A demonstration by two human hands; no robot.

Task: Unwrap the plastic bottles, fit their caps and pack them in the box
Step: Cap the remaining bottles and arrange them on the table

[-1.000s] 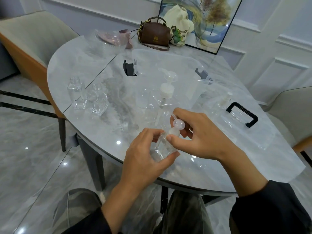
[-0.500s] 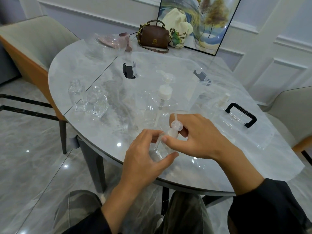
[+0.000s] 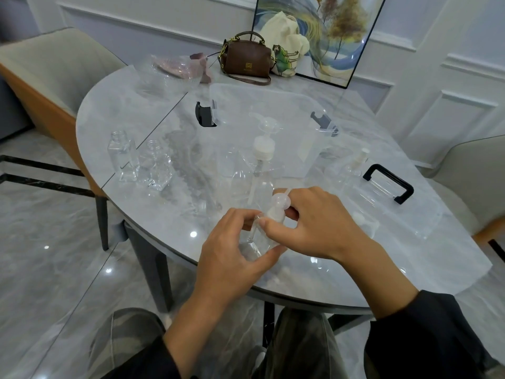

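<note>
In the head view, the left hand (image 3: 232, 250) is wrapped around the body of a small clear bottle (image 3: 258, 237), which it holds just above the near edge of the marble table (image 3: 136, 110). The right hand (image 3: 314, 222) pinches the white pump cap (image 3: 277, 207) at the neck of this bottle, thumb in front and fingers behind. I judge the step in hand to be the fitting of the cap; whether it is already tight I cannot tell. Behind the hands a taller pump bottle (image 3: 262, 170) stands with its cap on, and two uncapped bottles (image 3: 136, 162) stand to the left, well apart. The clear box (image 3: 273, 105) is open in the middle of the table, and its lid (image 3: 388, 184) with a black handle lies on the right. The next move probably needs a firm twist of the cap while the left hand keeps the slippery bottle from turning, and then a reach forward into the box.
</note>
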